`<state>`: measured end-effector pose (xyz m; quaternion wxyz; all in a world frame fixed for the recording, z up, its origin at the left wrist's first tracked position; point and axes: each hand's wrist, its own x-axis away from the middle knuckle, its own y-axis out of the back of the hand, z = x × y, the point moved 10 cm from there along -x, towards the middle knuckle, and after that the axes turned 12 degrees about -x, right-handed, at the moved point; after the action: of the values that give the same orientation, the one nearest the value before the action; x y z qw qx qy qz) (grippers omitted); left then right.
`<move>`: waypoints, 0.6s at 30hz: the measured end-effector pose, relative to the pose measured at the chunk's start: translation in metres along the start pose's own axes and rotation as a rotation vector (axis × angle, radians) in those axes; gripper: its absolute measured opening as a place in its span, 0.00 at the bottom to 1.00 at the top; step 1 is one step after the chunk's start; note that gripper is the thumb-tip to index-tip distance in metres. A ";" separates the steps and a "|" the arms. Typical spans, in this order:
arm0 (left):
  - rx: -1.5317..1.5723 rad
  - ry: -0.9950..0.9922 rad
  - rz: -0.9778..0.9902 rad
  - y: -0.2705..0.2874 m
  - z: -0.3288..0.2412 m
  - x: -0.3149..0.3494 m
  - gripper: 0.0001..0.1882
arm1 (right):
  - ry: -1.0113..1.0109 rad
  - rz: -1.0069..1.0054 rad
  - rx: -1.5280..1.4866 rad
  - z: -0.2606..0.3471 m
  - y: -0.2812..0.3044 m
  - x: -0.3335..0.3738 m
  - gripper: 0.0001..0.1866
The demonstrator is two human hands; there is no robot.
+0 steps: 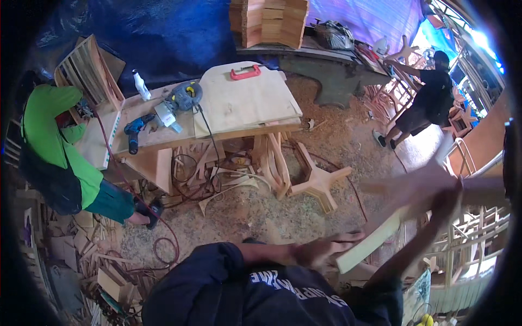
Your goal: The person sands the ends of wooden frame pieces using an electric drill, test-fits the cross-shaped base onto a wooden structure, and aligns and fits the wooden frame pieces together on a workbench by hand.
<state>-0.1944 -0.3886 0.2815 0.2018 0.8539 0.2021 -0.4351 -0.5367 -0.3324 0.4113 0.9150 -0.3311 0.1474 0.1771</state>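
Note:
On the right I see a pale wooden star-shaped base [375, 239] with several legs, tilted and smeared by motion. My right hand [448, 196] is closed around its far part, the fingers blurred. Close to the near leg is my left hand [329, 245], its fingers stretched toward the wood. Whether those fingers touch the leg I cannot tell. A similar wooden star base [321, 182] lies on the floor ahead.
A workbench [157, 142] carries plywood sheets [244, 103], a red clamp [246, 72], a circular saw [186, 96] and a blue drill [137, 130]. One person in green [60, 130] works at left; another in black [432, 95] stands far right. Hoses and offcuts litter the sawdust-covered floor.

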 end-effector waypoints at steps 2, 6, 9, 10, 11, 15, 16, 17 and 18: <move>-0.182 -0.044 0.234 -0.001 0.016 -0.005 0.41 | -0.052 0.121 -0.127 -0.062 -0.044 -0.033 0.21; -0.743 0.335 0.225 0.120 0.112 -0.008 0.53 | 0.156 0.682 -0.250 -0.108 -0.166 -0.005 0.42; -1.218 0.542 -0.187 0.262 0.160 0.002 0.60 | 0.022 0.763 -0.268 -0.126 -0.239 0.047 0.51; -1.241 0.549 -0.190 0.288 0.180 0.014 0.60 | -0.021 0.779 -0.274 -0.138 -0.252 0.057 0.50; -1.173 0.644 -0.147 0.312 0.206 0.026 0.60 | -0.049 0.816 -0.311 -0.145 -0.265 0.068 0.50; -0.829 0.584 0.149 0.312 0.243 0.021 0.51 | -0.093 0.957 -0.518 -0.147 -0.310 0.079 0.50; -1.005 0.475 0.279 0.304 0.234 0.021 0.50 | -0.110 0.997 -0.589 -0.155 -0.330 0.076 0.49; -1.023 0.482 0.282 0.307 0.230 0.021 0.50 | -0.117 1.036 -0.658 -0.154 -0.348 0.073 0.49; -0.936 0.617 0.153 0.325 0.241 0.017 0.46 | -0.100 1.078 -0.703 -0.154 -0.362 0.063 0.48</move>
<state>-0.1753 -0.7836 0.1921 0.5213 0.7733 0.3607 -0.0135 -0.3513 -0.6796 0.4745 0.5406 -0.4819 0.1833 0.6648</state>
